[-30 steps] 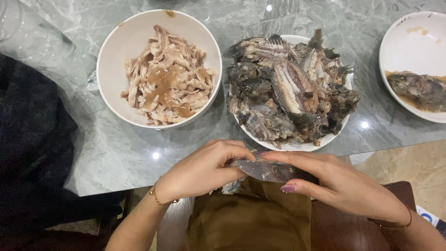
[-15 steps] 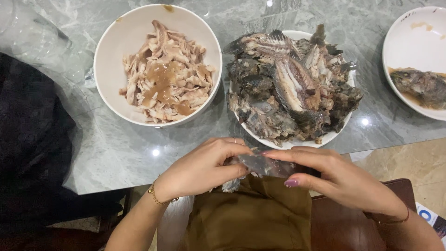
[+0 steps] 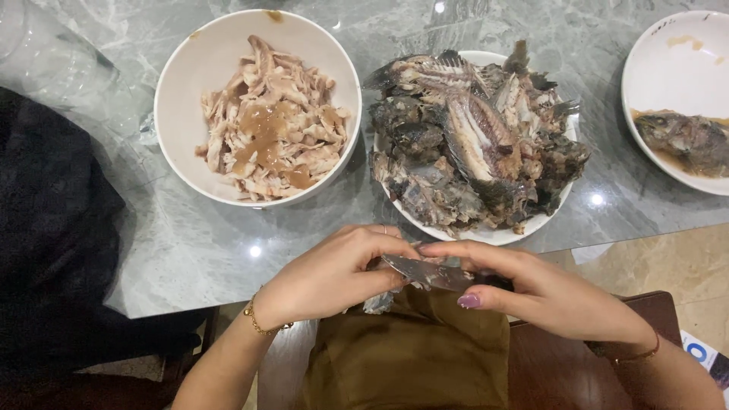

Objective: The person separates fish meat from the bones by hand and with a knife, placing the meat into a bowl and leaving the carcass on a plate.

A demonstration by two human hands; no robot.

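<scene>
Both hands meet at the near edge of the table, at about 6 o'clock in the head view. Left hand point(image 3: 334, 277) is curled, its thumb and fingertips pinched on the left end of a grey, silvery piece of fish point(image 3: 427, 272); right hand point(image 3: 547, 292) has its fingers stretched over the top of the same piece with the thumb underneath, so both are clamped on it. The piece is held in the air just off the table edge, above the lap in olive-brown cloth point(image 3: 410, 357).

Compared with a second ago, little has shifted: the hands have drawn slightly closer over the piece and the fingers look more tightly set on it, which I read as the picking or pulling apart of this bit being in progress, not finished. The bowls have not moved.

At 11 o'clock stands a white bowl point(image 3: 178, 114) with pale shredded fish meat point(image 3: 269, 140) and a brownish sauce on it. At 1 o'clock a white plate point(image 3: 486, 235) carries a heap of dark fish skin, heads and bones point(image 3: 474, 148). At 2 o'clock another white bowl point(image 3: 668, 68) holds one whole dark fish point(image 3: 683, 140) in brown liquid.

At 4 o'clock, at the frame's corner, a scrap of white packaging with a blue ring point(image 3: 699, 351) lies on the floor. A dark garment point(image 3: 53, 250) fills the 9 o'clock side.
</scene>
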